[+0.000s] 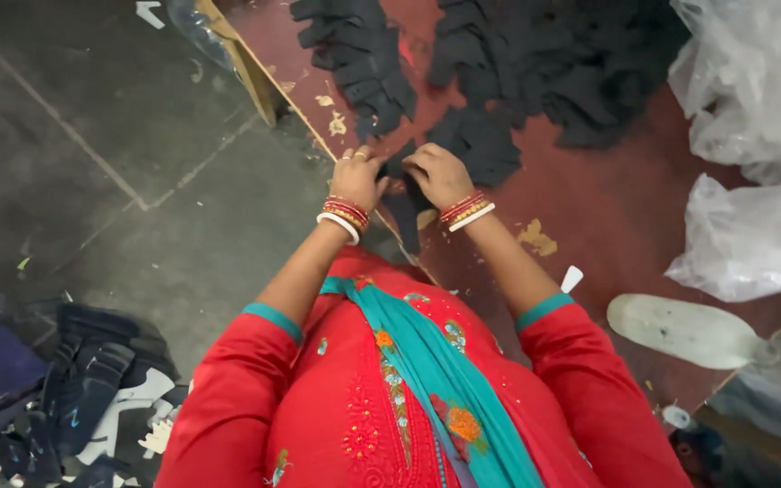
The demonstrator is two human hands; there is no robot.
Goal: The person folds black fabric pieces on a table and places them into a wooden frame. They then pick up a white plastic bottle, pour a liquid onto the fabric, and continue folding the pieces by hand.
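Both my hands work at the near edge of a dark red table [616, 208]. My left hand [358, 176] and my right hand [438, 173] together grip a small stack of black cut pieces [406, 212] that hangs over the table edge. Red, gold and white bangles sit on both wrists. Just beyond my right hand lies another pile of black pieces [481, 140]. My red sleeves and a teal scarf fill the bottom of the view.
Rows and heaps of black cut pieces [363, 63] cover the far table. Clear plastic bags [752, 136] lie at the right, with a plastic bottle [684, 330] on its side near them. Dark scraps and white offcuts [92, 389] litter the grey floor at lower left.
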